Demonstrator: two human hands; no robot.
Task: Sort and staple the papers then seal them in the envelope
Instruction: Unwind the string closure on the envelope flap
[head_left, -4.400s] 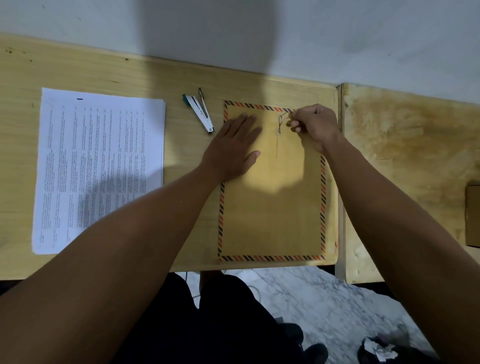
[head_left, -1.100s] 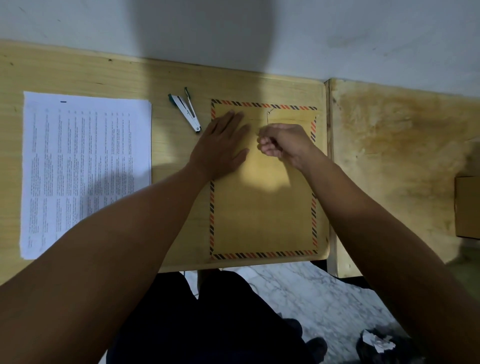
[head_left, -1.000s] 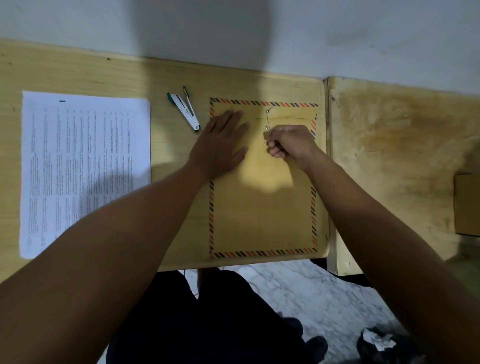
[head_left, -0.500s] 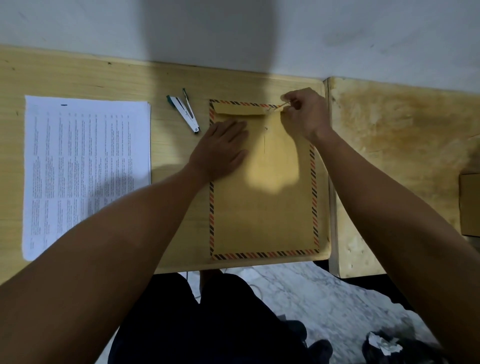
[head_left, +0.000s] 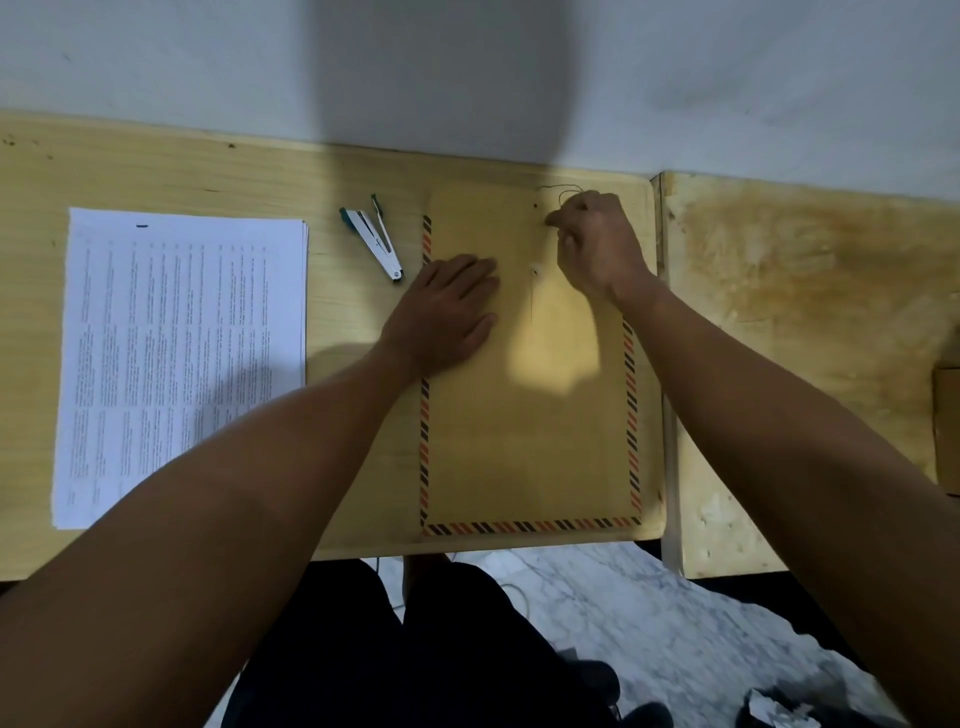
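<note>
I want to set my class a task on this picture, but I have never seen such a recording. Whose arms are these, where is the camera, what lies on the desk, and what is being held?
There is no machine here. The camera sits on a person's head and looks down, so both arms belong to the wearer. On the wooden desk lie a stack of printed papers, a stapler and a brown envelope with a striped border. The left hand lies flat on the envelope, holding it in place. The right hand pinches the thin closing string near the envelope's top, where the flap lies open.
</note>
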